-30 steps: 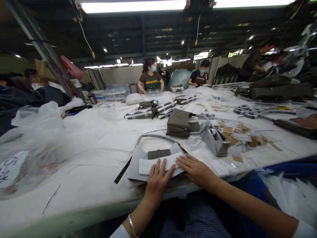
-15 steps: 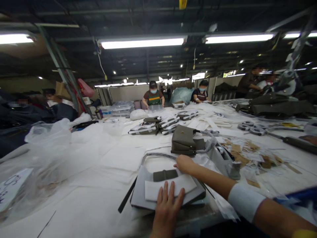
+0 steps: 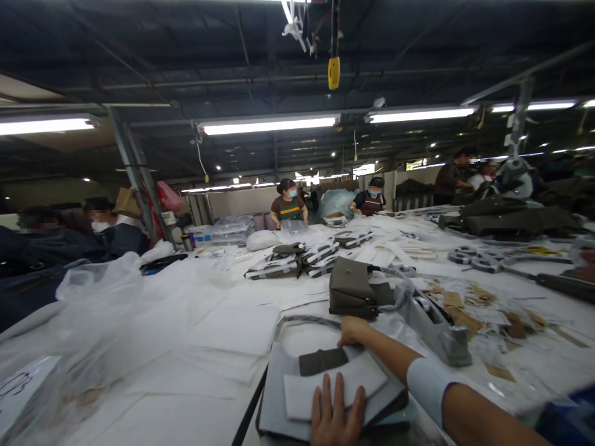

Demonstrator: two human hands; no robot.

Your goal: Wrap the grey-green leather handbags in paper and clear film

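- Bag (image 3: 274,396) in pale grey wrap lay flat on the white table (image 3: 186,427), under the fingers of the left hand (image 3: 335,424).
- Left hand was palm-down, fingers straight and spread, resting on a white padding sheet (image 3: 300,396) on top of the bag; it gripped nothing.
- Right hand (image 3: 354,330) was beyond the left fingertips, fingers curled down at the right end of the arched handle (image 3: 304,319); tips were hidden, could not tell if they gripped it.
- Olive tab (image 3: 323,361) sat between both sets of fingers, just past the padding sheet.
- Dark strap (image 3: 251,406) ran along the bag's side, left of the left fingers.
- Upright olive bag (image 3: 351,286) stood just beyond the right fingers.
- Grey holder (image 3: 439,331) stood right of the right fingers; brown scraps (image 3: 465,316) lay farther right.
- Olive pile (image 3: 320,254) with white wrapping was well beyond the right fingers.
- Thin white sheets (image 3: 227,328) lay left of the right fingers; clear plastic (image 3: 100,285) was bunched well left.
- Two masked people (image 3: 289,210) were across the table, far past the fingers.
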